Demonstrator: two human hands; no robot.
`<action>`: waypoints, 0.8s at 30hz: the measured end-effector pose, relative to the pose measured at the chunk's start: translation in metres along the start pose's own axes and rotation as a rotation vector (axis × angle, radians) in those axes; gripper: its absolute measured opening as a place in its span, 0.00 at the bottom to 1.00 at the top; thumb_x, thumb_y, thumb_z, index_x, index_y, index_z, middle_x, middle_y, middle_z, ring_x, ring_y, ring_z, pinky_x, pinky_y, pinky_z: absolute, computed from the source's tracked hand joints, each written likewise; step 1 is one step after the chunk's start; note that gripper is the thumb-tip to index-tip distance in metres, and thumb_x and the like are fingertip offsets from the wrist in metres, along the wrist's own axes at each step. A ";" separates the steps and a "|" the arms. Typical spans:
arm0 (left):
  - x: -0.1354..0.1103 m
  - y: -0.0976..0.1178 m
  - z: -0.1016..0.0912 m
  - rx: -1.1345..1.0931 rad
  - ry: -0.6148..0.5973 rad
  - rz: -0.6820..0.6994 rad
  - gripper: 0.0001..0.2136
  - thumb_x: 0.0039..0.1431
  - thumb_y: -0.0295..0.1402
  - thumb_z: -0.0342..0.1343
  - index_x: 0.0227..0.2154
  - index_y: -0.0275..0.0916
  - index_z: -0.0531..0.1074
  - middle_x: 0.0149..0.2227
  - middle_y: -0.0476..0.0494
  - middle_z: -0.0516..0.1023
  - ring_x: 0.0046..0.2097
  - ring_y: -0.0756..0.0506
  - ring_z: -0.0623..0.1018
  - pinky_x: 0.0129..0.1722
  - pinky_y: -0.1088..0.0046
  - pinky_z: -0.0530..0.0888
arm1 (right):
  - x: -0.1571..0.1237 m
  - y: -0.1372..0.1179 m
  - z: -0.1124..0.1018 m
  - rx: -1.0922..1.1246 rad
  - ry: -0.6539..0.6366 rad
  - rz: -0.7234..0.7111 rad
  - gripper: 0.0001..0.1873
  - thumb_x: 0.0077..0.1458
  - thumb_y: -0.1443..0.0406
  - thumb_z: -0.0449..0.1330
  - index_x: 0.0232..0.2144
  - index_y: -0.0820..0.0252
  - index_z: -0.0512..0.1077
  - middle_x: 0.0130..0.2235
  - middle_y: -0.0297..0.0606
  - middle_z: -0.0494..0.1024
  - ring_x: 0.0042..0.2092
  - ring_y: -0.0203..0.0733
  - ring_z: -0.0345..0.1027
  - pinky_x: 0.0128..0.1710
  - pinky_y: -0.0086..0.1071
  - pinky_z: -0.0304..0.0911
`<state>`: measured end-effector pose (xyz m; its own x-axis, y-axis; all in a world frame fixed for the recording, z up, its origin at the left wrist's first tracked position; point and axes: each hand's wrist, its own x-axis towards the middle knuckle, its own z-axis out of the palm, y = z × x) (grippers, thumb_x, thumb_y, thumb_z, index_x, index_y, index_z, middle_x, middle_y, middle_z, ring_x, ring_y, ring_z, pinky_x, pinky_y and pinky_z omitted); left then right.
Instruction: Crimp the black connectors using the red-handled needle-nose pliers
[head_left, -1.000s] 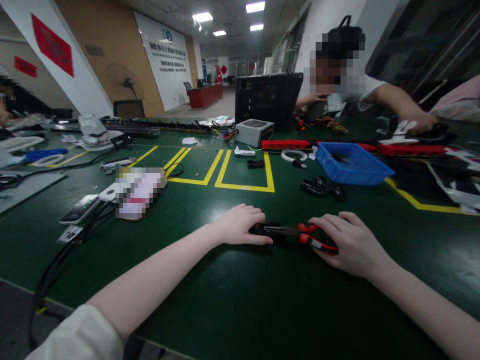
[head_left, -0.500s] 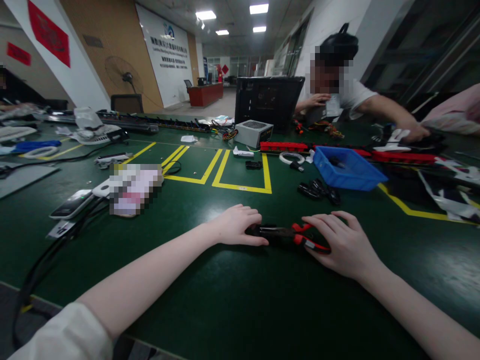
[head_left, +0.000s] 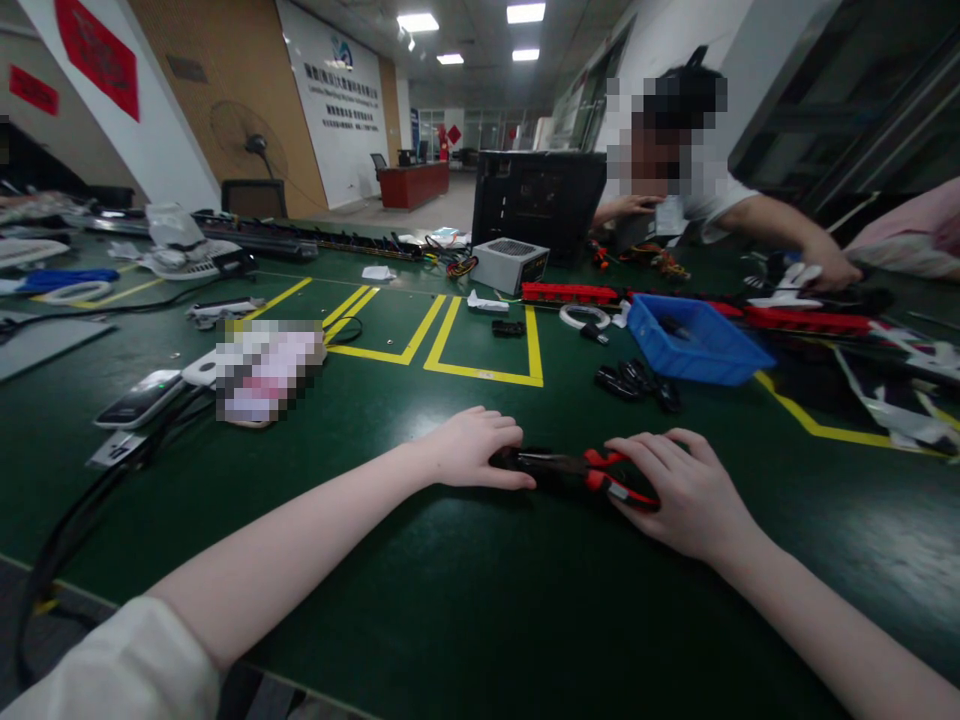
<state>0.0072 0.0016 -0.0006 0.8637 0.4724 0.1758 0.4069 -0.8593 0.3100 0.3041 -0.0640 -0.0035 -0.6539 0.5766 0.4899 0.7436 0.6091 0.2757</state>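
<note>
Light: rectangular ceiling panels (head_left: 418,21) glowed in rows down the long hall.
Left wall: a wood-toned wall (head_left: 187,100) stood behind a slanting white pillar (head_left: 161,150) that bore a red sign (head_left: 97,55).
Signboard: a large white board (head_left: 341,120) with a logo and small text hung further along that wall.
Fan: a standing fan (head_left: 247,140) rose beyond the worktable's far left edge, with a dark chair back (head_left: 251,197) below it.
Counter: a red-brown reception counter (head_left: 412,185) stood far down the hall on a pale floor (head_left: 454,205).
Right side: dark glazed panels (head_left: 862,90) in pale frames.
Worktable: a dark green worktable (head_left: 480,620) with yellow tape lines (head_left: 480,375).
</note>
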 end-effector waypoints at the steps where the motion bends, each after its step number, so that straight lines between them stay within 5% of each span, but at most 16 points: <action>1: 0.000 0.000 0.000 0.005 -0.004 0.000 0.21 0.62 0.54 0.51 0.32 0.38 0.68 0.34 0.47 0.72 0.35 0.46 0.72 0.36 0.70 0.62 | 0.000 0.000 0.000 -0.001 0.003 -0.004 0.19 0.55 0.61 0.58 0.47 0.64 0.67 0.41 0.47 0.78 0.40 0.48 0.72 0.45 0.43 0.59; 24: 0.000 0.000 -0.001 0.006 0.008 0.009 0.20 0.62 0.53 0.52 0.32 0.38 0.68 0.33 0.47 0.72 0.35 0.46 0.72 0.35 0.70 0.62 | 0.001 0.000 0.001 0.011 -0.009 -0.008 0.19 0.55 0.61 0.58 0.47 0.63 0.67 0.41 0.45 0.78 0.41 0.47 0.72 0.45 0.43 0.58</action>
<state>0.0073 0.0017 -0.0001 0.8649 0.4663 0.1860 0.4010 -0.8645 0.3030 0.3038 -0.0631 -0.0035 -0.6609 0.5763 0.4807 0.7369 0.6195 0.2705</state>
